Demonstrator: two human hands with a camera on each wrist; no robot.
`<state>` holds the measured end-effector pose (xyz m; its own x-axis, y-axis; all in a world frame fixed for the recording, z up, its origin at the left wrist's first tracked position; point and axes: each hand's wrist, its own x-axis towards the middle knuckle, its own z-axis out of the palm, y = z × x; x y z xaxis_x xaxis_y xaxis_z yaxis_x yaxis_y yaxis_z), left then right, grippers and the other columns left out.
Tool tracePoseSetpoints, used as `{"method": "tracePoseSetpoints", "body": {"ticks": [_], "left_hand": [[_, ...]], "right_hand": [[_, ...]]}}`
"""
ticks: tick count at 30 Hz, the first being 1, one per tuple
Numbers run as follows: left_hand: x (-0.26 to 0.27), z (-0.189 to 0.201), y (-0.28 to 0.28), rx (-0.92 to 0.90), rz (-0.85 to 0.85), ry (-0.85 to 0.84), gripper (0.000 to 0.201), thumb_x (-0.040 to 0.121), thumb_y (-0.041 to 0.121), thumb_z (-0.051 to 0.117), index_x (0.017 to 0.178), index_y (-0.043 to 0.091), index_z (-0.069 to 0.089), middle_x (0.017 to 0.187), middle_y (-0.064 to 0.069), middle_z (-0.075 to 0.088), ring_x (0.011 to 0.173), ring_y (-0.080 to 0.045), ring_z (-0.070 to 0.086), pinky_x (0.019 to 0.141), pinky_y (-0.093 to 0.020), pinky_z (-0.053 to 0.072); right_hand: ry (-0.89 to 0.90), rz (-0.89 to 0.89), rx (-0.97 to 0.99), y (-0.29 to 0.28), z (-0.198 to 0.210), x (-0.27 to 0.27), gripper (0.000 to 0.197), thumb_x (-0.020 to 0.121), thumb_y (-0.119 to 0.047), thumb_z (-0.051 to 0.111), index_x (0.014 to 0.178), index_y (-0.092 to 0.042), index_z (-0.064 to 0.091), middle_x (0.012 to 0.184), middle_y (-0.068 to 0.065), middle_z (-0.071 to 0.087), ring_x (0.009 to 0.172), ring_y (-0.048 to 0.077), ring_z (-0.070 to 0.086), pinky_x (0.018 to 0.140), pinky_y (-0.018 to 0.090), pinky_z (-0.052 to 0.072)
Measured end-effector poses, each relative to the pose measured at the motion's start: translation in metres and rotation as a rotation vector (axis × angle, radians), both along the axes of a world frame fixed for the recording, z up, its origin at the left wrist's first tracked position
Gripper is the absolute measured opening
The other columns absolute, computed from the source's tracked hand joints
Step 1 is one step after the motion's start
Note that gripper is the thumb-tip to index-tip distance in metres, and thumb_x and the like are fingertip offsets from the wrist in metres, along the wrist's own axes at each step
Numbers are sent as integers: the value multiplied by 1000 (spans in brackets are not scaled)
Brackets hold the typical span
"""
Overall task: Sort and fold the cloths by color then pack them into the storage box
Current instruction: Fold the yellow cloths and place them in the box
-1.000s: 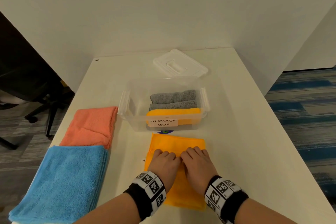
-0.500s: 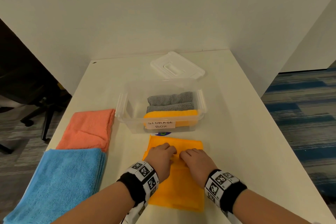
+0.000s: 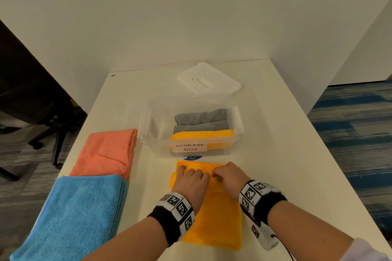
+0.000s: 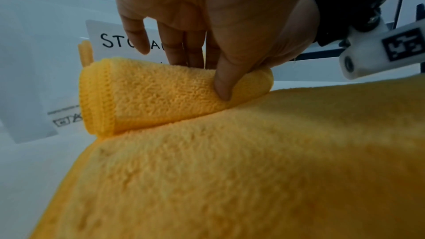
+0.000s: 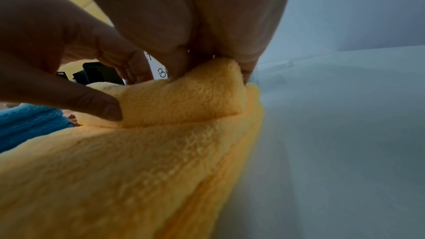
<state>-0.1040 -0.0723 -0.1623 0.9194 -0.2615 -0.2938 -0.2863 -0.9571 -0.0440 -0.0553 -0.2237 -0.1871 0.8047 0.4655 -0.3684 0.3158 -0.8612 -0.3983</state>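
An orange cloth (image 3: 214, 218) lies on the table in front of the clear storage box (image 3: 148, 131). Its far end is turned over into a short roll (image 4: 161, 94). My left hand (image 3: 191, 178) grips the roll's left part, thumb in front and fingers behind. My right hand (image 3: 229, 176) pinches the roll's right end (image 5: 195, 95) the same way. Inside the box lie two grey cloths (image 3: 201, 121) and a folded orange cloth (image 3: 201, 134). A salmon cloth (image 3: 106, 152) and a stack of blue cloths (image 3: 78, 216) lie at the left.
The box's white lid (image 3: 209, 78) lies behind the box near the wall. The white table (image 3: 286, 154) ends close on the right, with carpet below. A dark office chair (image 3: 42, 112) stands to the left of the table.
Both hands moved from pressing flat on the orange cloth to its far edge and have turned that edge over toward me into a roll. The head view shifted slightly.
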Motion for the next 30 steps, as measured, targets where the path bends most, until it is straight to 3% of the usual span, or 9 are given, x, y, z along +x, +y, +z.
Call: {"method": "tracePoseSetpoints", "body": {"ticks": [5,9,11,13,16,18,19,22,30], "left_hand": [[6,4,-1,20,-1,27,24,96,17,43,119,18,48,116,-3,57,114,-27,49,113,-52,11],[13,4,2,16,12,60,20,95,17,43,114,19,51,111,-2,58,112,-26,50,114,-52,9],[17,2,4,-11,41,87,22,95,18,43,115,21,51,112,0,58,115,-25,49,115,-52,9],[20,1,2,-9,34,104,29,93,16,44,121,20,49,116,0,58,118,-25,48,115,-52,8],[18,1,-5,47,-22,118,37,90,15,46,127,14,45,123,-4,55,121,-27,46,116,-55,4],[15,-1,-10,77,-40,116,36,92,17,44,127,10,45,123,-7,55,119,-29,47,116,-56,2],[14,-3,-11,85,-39,111,35,92,17,43,126,9,45,122,-8,55,118,-29,47,116,-57,0],[14,-5,-11,96,-36,108,33,92,18,42,123,9,47,119,-8,56,116,-29,49,114,-58,-3],[20,17,-1,97,-139,62,20,90,14,43,107,11,53,102,-4,63,104,-27,56,113,-62,-3]], "right_hand": [[-168,-22,59,0,-1,-3,36,95,-4,39,125,-14,56,127,5,47,120,23,38,100,28,34],[-383,17,155,-3,0,-19,32,76,-14,38,89,-21,65,93,-4,61,92,14,49,68,27,51],[-416,75,120,-3,-5,-29,24,68,-21,57,91,-25,64,91,-9,62,89,10,51,68,24,53],[-348,150,45,-2,-9,-33,50,48,-22,81,96,-24,67,94,-9,65,86,11,63,72,25,55],[-362,114,-57,2,-12,-28,56,34,-19,89,87,-24,70,83,-8,66,73,12,66,65,25,56],[-382,132,-99,6,-6,-23,47,43,-19,88,85,-23,69,82,-5,65,73,15,64,65,27,55],[-359,136,-116,8,-2,-20,38,59,-17,82,94,-19,68,92,0,65,84,20,63,75,32,54],[-285,192,-220,11,5,-14,31,94,-10,42,125,-11,48,128,10,49,120,30,44,101,40,34],[-223,249,-307,3,31,-6,39,89,-19,53,126,-13,42,126,9,51,115,30,46,95,39,38]]}}
